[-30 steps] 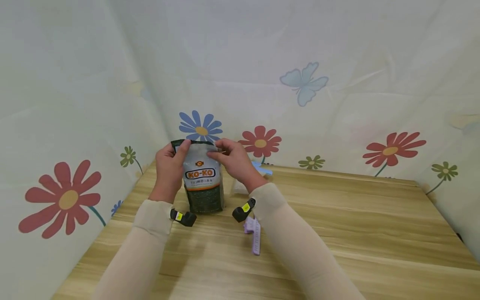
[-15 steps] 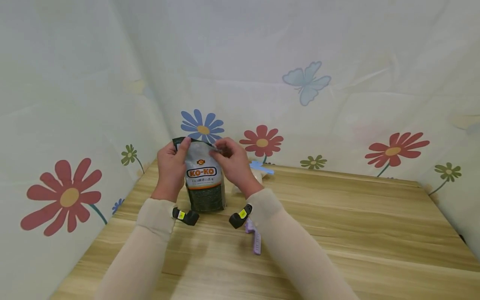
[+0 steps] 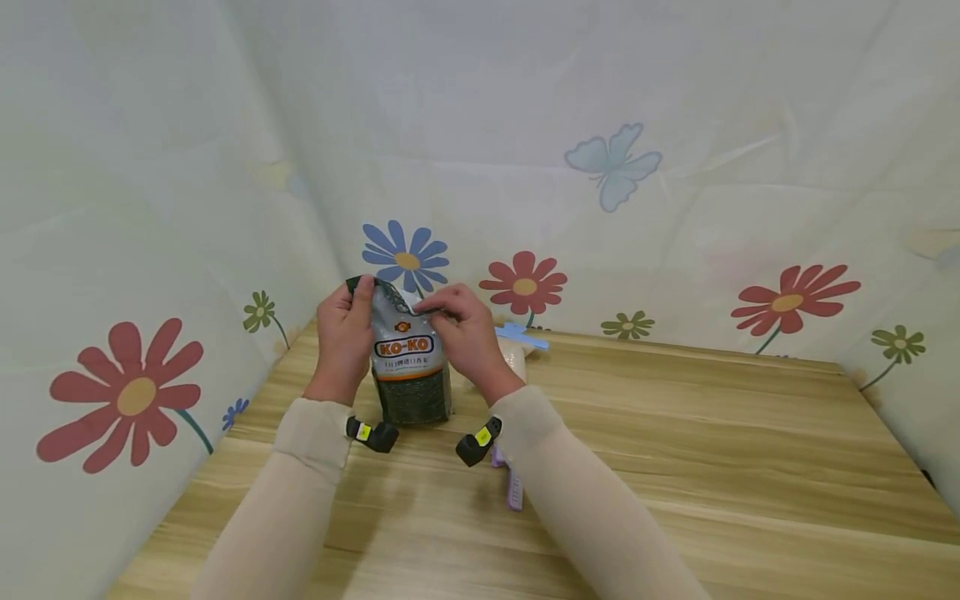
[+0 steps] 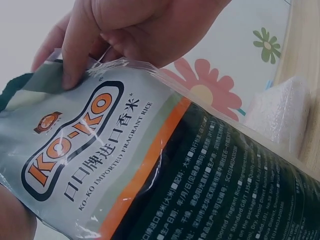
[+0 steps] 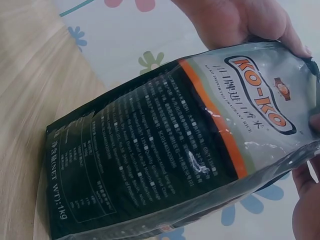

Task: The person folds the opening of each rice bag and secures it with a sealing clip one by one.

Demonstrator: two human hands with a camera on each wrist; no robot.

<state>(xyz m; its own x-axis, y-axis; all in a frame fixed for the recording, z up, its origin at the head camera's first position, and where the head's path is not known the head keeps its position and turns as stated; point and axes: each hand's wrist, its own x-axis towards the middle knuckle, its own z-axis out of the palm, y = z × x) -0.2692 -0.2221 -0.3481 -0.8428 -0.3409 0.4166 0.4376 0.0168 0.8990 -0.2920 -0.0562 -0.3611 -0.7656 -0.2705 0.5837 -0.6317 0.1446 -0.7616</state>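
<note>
Rice bag, KO-KO label, silver above dark green [image 3: 410, 354]: one, on the table's left part, base seemingly resting on the wood; long axis close to vertical, top leaning slightly left, mouth up, printed front towards the person. Change noted: against half a second ago, the rim's right side dips lower and inward, a dark strip showing along it; I judge the right part of the mouth worked down, the left not yet. Left hand [image 3: 342, 337]: pinching the top left corner, thumb in front. Right hand [image 3: 468, 337]: fingers curled, thumb and fingers pinching the lowered rim. Beyond the right hand: a clear packet, pale contents [image 3: 513, 357], with a blue clip [image 3: 522, 335]. Nearer: a purple clip [image 3: 515, 490], partly hidden by the sleeve [image 3: 585, 492]. Beneath all: wood-grain table [image 3: 712, 442].
</note>
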